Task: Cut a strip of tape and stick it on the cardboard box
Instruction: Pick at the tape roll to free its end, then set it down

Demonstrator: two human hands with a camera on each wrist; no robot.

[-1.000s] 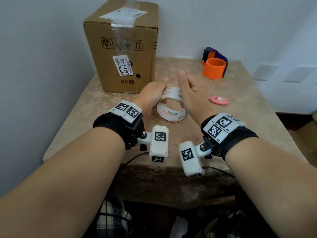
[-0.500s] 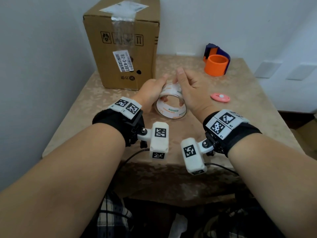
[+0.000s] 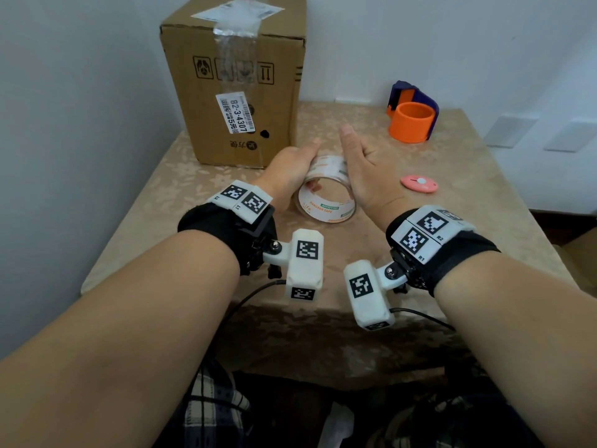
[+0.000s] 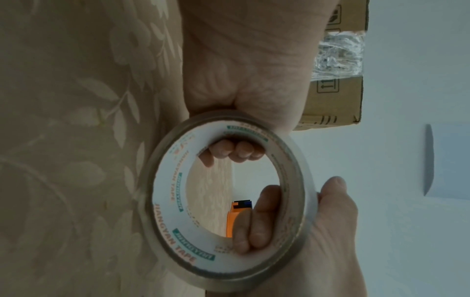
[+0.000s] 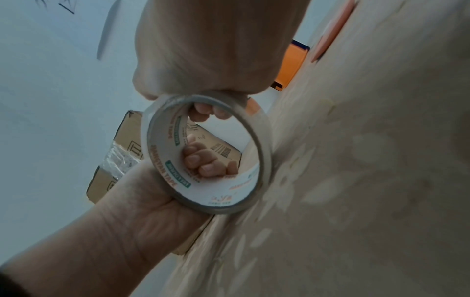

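Both hands hold the clear packing-tape roll (image 3: 326, 195) upright above the desk (image 3: 452, 202), just near of the brown cardboard box (image 3: 232, 79): left hand (image 3: 287, 176) and right hand (image 3: 365, 176) each curl fingers through its core. No loose end shows; picking for it could let the roll slip or the strip tear narrow.

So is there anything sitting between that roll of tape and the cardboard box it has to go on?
Nothing visible. The tape roll, held by the left hand and the right hand, is just in front of the cardboard box, with only bare tablecloth between them.
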